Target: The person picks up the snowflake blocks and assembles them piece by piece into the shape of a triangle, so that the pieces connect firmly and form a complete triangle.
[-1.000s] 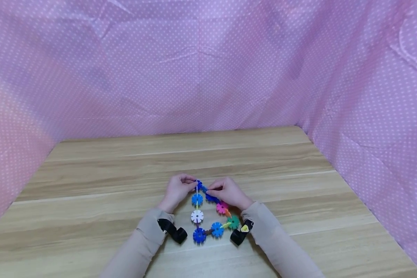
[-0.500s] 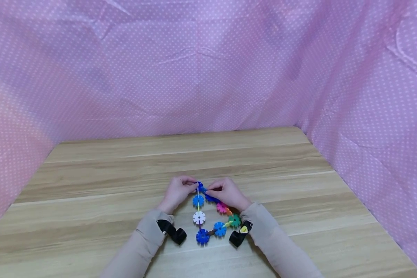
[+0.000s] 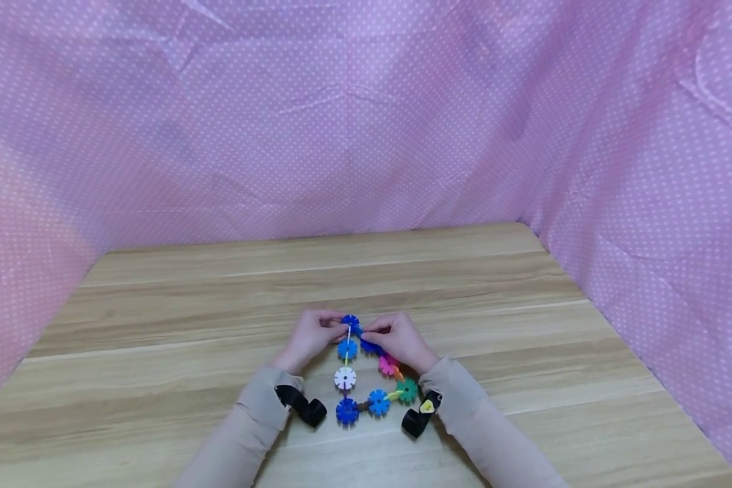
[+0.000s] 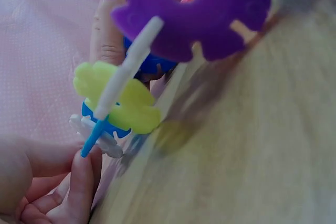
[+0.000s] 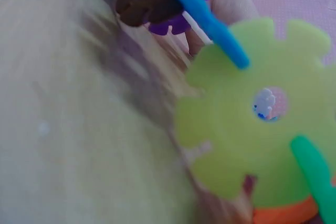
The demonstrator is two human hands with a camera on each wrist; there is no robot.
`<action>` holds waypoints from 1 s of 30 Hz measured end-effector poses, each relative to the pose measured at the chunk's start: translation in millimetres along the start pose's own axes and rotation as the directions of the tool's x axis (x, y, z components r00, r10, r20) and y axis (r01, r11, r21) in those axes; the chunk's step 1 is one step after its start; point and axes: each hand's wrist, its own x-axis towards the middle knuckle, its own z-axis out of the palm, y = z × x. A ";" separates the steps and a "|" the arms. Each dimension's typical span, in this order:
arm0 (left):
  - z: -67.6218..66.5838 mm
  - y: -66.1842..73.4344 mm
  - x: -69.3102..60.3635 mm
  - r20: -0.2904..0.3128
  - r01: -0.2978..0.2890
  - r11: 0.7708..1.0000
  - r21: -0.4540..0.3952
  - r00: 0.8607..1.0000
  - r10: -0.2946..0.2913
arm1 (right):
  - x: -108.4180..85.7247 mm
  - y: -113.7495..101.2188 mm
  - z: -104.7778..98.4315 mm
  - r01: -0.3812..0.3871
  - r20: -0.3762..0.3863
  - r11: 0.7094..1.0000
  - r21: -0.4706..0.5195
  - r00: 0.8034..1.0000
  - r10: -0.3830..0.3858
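Observation:
A closed loop of notched plastic discs, slotted into one another, hangs between my hands in the head view. At its far end my left hand pinches a dark blue disc between thumb and fingers. My right hand pinches the neighbouring blue part of the loop; its fingers partly cover those discs. Toward me run a white disc, a pink disc and a green disc. A purple disc looms large in the left wrist view, a yellow-green disc in the right wrist view.
A light wood table lies under the hands. Pink dotted cloth rises behind it and along both sides. Black straps with small cameras sit on both wrists, close to the loop's near side.
The loop's near end swung slightly right, then back left. Its far tip dipped a little and came up again. Both hands keep their pinch and have hardly moved.

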 end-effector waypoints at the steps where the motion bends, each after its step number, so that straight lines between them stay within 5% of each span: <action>1: 1.0 0.2 -0.4 -0.005 0.004 1.000 0.000 1.000 -0.004 | -0.2 0.5 0.3 -0.007 -0.006 1.000 0.005 1.000 0.007; 14: 7.2 -2.1 -1.0 0.015 0.034 0.998 -0.043 0.999 -0.034 | -2.6 7.8 5.1 0.030 -0.081 0.999 0.030 0.996 -0.028; 19: 3.7 -4.2 -2.1 0.029 0.057 0.995 -0.083 0.998 -0.054 | -1.8 8.9 6.8 -0.023 -0.055 0.998 0.063 0.998 0.027; 30: -9.0 -1.4 -3.2 0.184 0.043 0.982 -0.183 0.983 -0.008 | 10.3 15.3 -1.6 -0.089 -0.086 0.980 0.179 0.991 0.106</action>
